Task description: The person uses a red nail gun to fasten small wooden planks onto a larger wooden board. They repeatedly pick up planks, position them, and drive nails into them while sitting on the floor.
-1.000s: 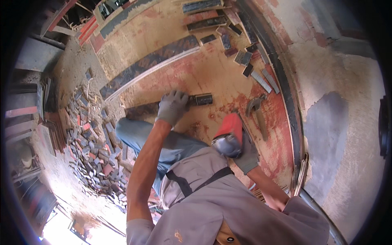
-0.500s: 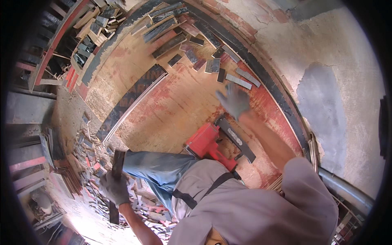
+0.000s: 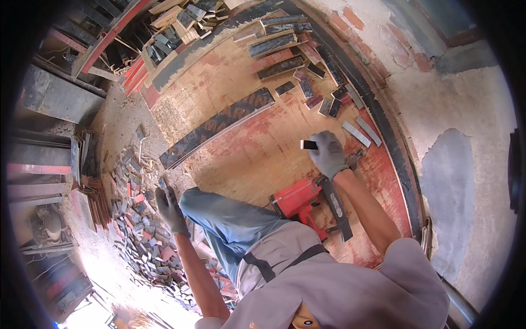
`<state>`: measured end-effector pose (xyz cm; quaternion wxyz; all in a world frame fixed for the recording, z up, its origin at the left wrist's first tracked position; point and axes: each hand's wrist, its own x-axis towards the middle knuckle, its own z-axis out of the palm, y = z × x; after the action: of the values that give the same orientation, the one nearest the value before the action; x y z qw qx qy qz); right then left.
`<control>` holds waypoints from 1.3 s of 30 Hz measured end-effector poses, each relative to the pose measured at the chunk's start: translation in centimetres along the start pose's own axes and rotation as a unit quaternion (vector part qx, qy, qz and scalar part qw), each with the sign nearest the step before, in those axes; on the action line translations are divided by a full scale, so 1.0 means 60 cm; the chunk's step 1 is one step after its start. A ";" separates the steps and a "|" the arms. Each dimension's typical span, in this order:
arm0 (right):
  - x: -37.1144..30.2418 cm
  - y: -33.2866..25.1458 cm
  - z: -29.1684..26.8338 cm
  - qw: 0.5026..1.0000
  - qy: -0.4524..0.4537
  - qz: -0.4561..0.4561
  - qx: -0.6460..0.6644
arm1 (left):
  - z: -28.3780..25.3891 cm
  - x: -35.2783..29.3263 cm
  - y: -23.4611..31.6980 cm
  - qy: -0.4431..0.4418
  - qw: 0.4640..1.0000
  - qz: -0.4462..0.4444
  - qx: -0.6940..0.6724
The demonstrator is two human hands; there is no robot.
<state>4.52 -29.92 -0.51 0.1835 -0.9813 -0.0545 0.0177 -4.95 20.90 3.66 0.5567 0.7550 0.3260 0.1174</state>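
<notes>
My right hand [image 3: 329, 155], in a grey glove, grips a small black wooden block [image 3: 308, 145] with a pale cut end, over the brown plywood board [image 3: 246, 148]. Below that hand, a red nail gun [image 3: 296, 198] with a black magazine lies on the board beside my forearm. My left hand [image 3: 171, 211], also gloved, is closed beside my knee, above a heap of offcuts [image 3: 148, 236]. A narrow end shows at its fingertips; what it holds is largely hidden. A long black printed panel strip [image 3: 219, 126] lies across the board ahead.
Two grey strips [image 3: 356, 134] and several small dark blocks [image 3: 315, 101] lie along the board's right side. Longer black-faced pieces [image 3: 279, 44] are stacked at the far end. A plastered wall [image 3: 449, 181] rises on the right; a wood-filled rack [image 3: 118, 35] stands far left.
My right hand has picked up a small black block and drawn it slightly nearer. My left hand has moved up toward the knee; the long dark strip it held no longer shows lengthwise.
</notes>
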 end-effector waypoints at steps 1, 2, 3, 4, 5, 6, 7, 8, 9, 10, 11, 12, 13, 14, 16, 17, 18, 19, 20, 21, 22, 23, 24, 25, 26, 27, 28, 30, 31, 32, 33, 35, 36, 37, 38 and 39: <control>0.005 -0.012 0.013 0.999 -0.020 -0.037 0.000 | 0.007 0.027 -0.012 -0.014 1.000 0.007 0.018; 0.011 -0.019 0.020 0.996 -0.040 -0.075 0.000 | 0.017 0.052 -0.024 -0.031 0.999 0.015 -0.035; 0.017 -0.026 0.019 0.995 -0.073 -0.071 -0.009 | 0.024 0.078 -0.039 -0.043 0.995 0.024 -0.088; 0.029 -0.036 0.015 0.992 -0.106 -0.071 -0.016 | 0.022 0.104 -0.055 -0.053 0.988 0.036 -0.141; 0.046 -0.052 0.011 0.987 -0.137 -0.076 -0.021 | 0.006 0.129 -0.079 -0.052 0.981 0.012 -0.188; 0.069 -0.082 -0.021 0.976 -0.209 -0.051 -0.018 | -0.006 0.139 -0.090 -0.058 0.982 -0.028 -0.176; 0.084 -0.081 -0.021 0.986 -0.155 -0.041 0.047 | 0.010 0.158 -0.083 -0.078 0.980 -0.064 -0.170; 0.103 -0.080 -0.021 0.988 -0.099 -0.033 0.111 | 0.025 0.176 -0.075 -0.097 0.977 -0.101 -0.163; 0.125 -0.078 -0.018 0.983 -0.042 -0.023 0.175 | 0.041 0.192 -0.070 -0.117 0.971 -0.137 -0.155; 0.159 -0.094 -0.024 0.936 -0.074 0.032 0.344 | 0.046 0.200 -0.070 -0.136 0.965 -0.174 -0.144; 0.197 -0.118 -0.030 0.855 -0.100 0.085 0.502 | 0.044 0.203 -0.080 -0.168 0.958 -0.154 -0.172; 0.226 -0.143 -0.022 0.844 -0.116 0.082 0.517 | 0.030 0.204 -0.096 -0.196 0.951 -0.132 -0.198; 0.249 -0.161 -0.009 0.835 -0.130 0.082 0.529 | 0.028 0.204 -0.100 -0.217 0.947 -0.110 -0.211; 0.267 -0.174 -0.001 0.817 -0.145 0.074 0.553 | 0.025 0.206 -0.102 -0.233 0.952 -0.061 -0.190; 0.293 -0.178 0.033 0.771 -0.172 0.057 0.610 | 0.040 0.203 -0.089 -0.255 0.954 0.010 -0.159; 0.287 -0.129 0.041 0.756 -0.164 0.066 0.630 | 0.121 0.180 -0.040 -0.286 0.912 -0.097 -0.278; 0.289 -0.140 0.047 0.758 -0.146 0.069 0.632 | 0.113 0.181 -0.039 -0.272 0.907 -0.119 -0.299; 0.289 -0.148 0.051 0.760 -0.127 0.072 0.633 | 0.106 0.183 -0.037 -0.258 0.901 -0.140 -0.320; 0.288 -0.152 0.051 0.763 -0.106 0.076 0.633 | 0.101 0.182 -0.036 -0.246 0.892 -0.161 -0.342; 0.287 -0.167 0.044 0.765 -0.125 0.072 0.628 | 0.085 0.183 -0.043 -0.231 0.903 -0.144 -0.332; 0.274 -0.179 0.033 0.767 -0.144 0.072 0.621 | 0.068 0.178 -0.058 -0.218 0.912 -0.130 -0.322; 0.257 -0.194 0.022 0.769 -0.161 0.072 0.614 | 0.047 0.168 -0.072 -0.206 0.920 -0.115 -0.312; 0.231 -0.168 0.014 0.769 -0.135 0.100 0.617 | 0.059 0.149 -0.077 -0.221 0.918 -0.097 -0.314; 0.197 -0.148 0.025 0.763 -0.118 0.124 0.623 | 0.054 0.131 -0.085 -0.217 0.921 -0.114 -0.303; 0.163 -0.130 0.033 0.755 -0.104 0.152 0.629 | 0.054 0.105 -0.090 -0.251 0.914 -0.102 -0.302; 0.133 -0.130 0.028 0.744 -0.103 0.174 0.636 | 0.045 0.084 -0.092 -0.279 0.908 -0.089 -0.299; 0.105 -0.134 0.015 0.733 -0.103 0.194 0.644 | 0.037 0.071 -0.096 -0.286 0.906 -0.104 -0.293; 0.079 -0.118 0.008 0.758 -0.120 0.178 0.616 | 0.032 0.056 -0.100 -0.311 0.898 -0.136 -0.279; 0.076 -0.124 0.001 0.785 -0.131 0.166 0.583 | 0.016 0.059 -0.107 -0.312 0.900 -0.146 -0.265; 0.076 -0.133 -0.004 0.809 -0.144 0.153 0.548 | 0.000 0.070 -0.112 -0.312 0.903 -0.157 -0.252; 0.083 -0.134 -0.011 0.833 -0.155 0.137 0.513 | -0.004 0.076 -0.113 -0.312 0.904 -0.165 -0.240; 0.067 -0.073 0.026 0.844 -0.119 0.161 0.497 | 0.050 0.061 -0.063 -0.225 0.951 -0.146 -0.156; 0.062 -0.080 0.019 0.801 -0.101 0.177 0.563 | 0.039 0.055 -0.053 -0.183 0.966 -0.139 -0.117; 0.059 -0.070 0.010 0.756 -0.075 0.191 0.621 | 0.037 0.055 -0.044 -0.146 0.977 -0.128 -0.084; 0.043 -0.050 0.015 0.799 -0.036 0.152 0.580 | 0.029 0.055 -0.033 -0.168 0.976 -0.115 -0.078; 0.028 -0.024 0.019 0.839 0.010 0.117 0.531 | 0.033 0.051 -0.028 -0.153 0.983 -0.072 -0.074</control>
<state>5.97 -28.00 -1.10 0.6737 -0.7326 0.0804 0.0551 -2.19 21.58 0.86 0.6613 0.6954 0.2809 -0.0157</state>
